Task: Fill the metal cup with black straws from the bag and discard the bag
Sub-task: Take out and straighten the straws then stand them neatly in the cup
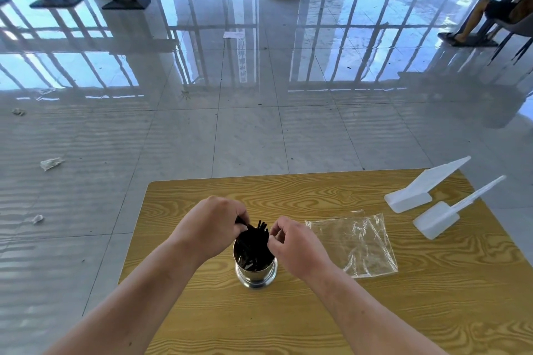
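A shiny metal cup (256, 273) stands upright on the wooden table (317, 311), with a bunch of black straws (255, 238) sticking out of its top. My left hand (212, 226) is at the cup's upper left rim, fingers closed on the straw tops. At the upper right rim, my right hand (297, 245) pinches at the straws with its fingertips. A clear plastic bag (357, 245) lies flat and empty on the table just right of my right hand.
Two white plastic stands (418, 190) (444, 217) sit at the table's far right corner. Beyond the table is a glossy tiled floor with scraps of litter (51, 164). A seated person (490, 14) is far off at the upper right.
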A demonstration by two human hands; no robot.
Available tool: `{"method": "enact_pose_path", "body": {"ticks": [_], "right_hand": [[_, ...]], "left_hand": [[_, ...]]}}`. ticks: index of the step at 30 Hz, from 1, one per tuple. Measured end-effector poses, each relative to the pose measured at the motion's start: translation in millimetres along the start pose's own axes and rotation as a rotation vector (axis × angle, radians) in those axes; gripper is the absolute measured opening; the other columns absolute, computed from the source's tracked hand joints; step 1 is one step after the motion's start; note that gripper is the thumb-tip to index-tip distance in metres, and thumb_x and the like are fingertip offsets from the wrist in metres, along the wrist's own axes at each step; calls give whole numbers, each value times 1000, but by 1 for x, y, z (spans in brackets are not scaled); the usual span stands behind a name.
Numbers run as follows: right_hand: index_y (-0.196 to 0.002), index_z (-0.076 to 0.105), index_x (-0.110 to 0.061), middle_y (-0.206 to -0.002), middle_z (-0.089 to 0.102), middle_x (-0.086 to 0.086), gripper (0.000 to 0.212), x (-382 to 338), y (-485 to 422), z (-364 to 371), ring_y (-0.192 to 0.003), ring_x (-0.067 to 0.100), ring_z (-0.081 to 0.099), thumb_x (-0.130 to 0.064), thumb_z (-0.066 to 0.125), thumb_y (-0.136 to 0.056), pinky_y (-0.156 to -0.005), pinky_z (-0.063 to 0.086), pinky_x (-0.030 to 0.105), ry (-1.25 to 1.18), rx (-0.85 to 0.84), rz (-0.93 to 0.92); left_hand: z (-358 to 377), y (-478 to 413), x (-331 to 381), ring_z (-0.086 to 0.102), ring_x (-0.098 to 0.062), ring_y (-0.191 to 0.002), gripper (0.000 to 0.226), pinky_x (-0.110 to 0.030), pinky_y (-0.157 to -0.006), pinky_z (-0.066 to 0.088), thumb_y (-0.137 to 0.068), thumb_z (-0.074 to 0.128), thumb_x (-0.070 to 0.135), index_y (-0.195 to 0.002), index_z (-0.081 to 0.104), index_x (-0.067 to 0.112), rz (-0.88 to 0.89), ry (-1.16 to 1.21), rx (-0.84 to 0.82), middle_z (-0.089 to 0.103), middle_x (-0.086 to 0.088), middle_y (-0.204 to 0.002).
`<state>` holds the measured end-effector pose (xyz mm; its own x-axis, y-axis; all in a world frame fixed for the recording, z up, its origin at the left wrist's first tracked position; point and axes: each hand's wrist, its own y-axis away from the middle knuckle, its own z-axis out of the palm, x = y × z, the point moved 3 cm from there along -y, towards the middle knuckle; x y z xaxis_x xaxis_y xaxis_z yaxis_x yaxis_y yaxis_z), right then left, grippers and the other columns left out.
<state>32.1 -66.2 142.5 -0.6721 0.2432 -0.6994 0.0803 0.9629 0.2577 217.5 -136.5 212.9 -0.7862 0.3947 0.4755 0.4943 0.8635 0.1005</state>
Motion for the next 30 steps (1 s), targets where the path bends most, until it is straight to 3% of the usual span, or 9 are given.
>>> {"method": "enact_pose_path", "body": {"ticks": [16,21,25,30], "right_hand": [[-90,64,-27,-78,69,-7,11,-7,1,-10,-63,6,58,-25,64,-101,-54,49,22,-29,44,-28],[-88,64,-26,-77,71,-2,13,-5,1,-13,-63,8,59,-24,62,-101,-57,56,32,-69,59,-10],[-88,65,-26,-77,72,0,14,-2,2,-14,-62,8,57,-23,62,-101,-59,58,39,-88,45,-3],[-87,66,-24,-72,68,-3,15,0,2,-13,-59,6,53,-25,62,-101,-55,53,35,-127,42,15]], "left_hand": [[-42,-1,8,66,1,-70,10,-24,-67,54,-85,81,26,-86,78,35,-36,-64,31,73,18,-76],[-47,0,3,66,6,-70,13,-13,-57,43,-81,84,30,-81,76,41,-66,-62,75,71,24,-70],[-60,-2,5,67,3,-67,17,-24,-64,54,-80,86,28,-76,76,42,-75,-9,86,72,22,-69],[-71,0,6,65,10,-74,17,-19,-58,47,-78,88,30,-76,77,42,-47,26,178,70,26,-65]]}}
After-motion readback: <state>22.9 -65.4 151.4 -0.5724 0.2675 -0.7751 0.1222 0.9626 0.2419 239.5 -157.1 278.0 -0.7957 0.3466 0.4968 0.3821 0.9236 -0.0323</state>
